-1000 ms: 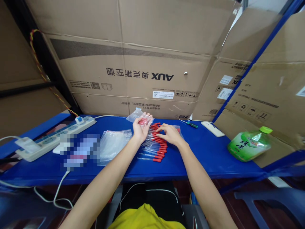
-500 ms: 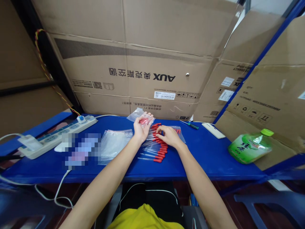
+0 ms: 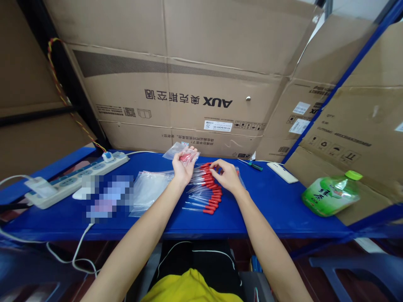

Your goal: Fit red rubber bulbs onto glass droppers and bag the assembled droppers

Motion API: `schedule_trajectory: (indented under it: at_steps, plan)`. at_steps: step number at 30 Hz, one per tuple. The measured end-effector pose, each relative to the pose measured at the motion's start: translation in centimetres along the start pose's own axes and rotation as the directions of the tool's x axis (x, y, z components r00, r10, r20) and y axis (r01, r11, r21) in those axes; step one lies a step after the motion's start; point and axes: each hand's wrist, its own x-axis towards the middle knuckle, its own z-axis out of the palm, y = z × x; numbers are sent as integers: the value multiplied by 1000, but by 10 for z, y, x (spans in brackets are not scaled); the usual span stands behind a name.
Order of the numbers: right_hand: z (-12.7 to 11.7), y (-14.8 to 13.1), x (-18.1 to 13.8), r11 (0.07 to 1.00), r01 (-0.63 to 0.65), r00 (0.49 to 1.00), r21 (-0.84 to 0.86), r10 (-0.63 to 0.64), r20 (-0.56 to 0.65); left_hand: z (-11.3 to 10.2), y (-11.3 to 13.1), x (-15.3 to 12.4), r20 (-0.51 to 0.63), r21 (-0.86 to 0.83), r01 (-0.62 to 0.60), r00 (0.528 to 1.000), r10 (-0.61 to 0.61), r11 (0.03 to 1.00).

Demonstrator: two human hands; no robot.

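My left hand (image 3: 183, 167) is closed around a clear plastic bag (image 3: 172, 151) with red-ended pieces showing inside it. Beneath and to its right, a row of glass droppers with red rubber bulbs (image 3: 209, 205) lies fanned on the blue table (image 3: 267, 209), bulbs to the right. At the far end of that row, my right hand (image 3: 227, 176) pinches a dropper by its red bulb (image 3: 209, 165), thumb and forefinger close together. Part of another clear bag shows behind the right hand. Left of the row lies a stack of flat clear zip bags (image 3: 147, 193).
On the left stand a white power strip (image 3: 91, 176) with plugs and a blurred-out device with a cable. A green screwdriver (image 3: 255, 166), a white flat block (image 3: 282, 172) and a green tea bottle (image 3: 330, 195) lie on the right. Cardboard (image 3: 189, 63) walls the back.
My left hand has shifted slightly left and toward me with the bag. The right hand's fingers have moved a little away along the row, to its far end.
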Motion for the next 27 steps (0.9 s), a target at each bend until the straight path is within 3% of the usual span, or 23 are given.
schedule_trajectory:
  at_steps: [5, 8, 20, 24, 27]
  plan:
    - [-3, -4, 1, 994, 18, 938, 106, 20, -347, -3, 5, 4, -36, -56, -14, 999, 12, 998]
    - [0, -5, 0, 990, 46, 901, 136, 17, -433, -2, 1, 2, -52, -56, 23, 998, -25, 998]
    - [16, -13, -2, 997, 75, 966, -3, -74, -248, 9, -22, -24, 97, 70, 230, 967, -236, 971]
    - [18, -13, -1, 991, 135, 966, -23, -137, -221, 9, -25, -27, 114, 110, 255, 957, -267, 961]
    - [18, -12, -1, 994, 100, 970, -47, -108, -217, 9, -26, -28, 117, 143, 249, 957, -266, 958]
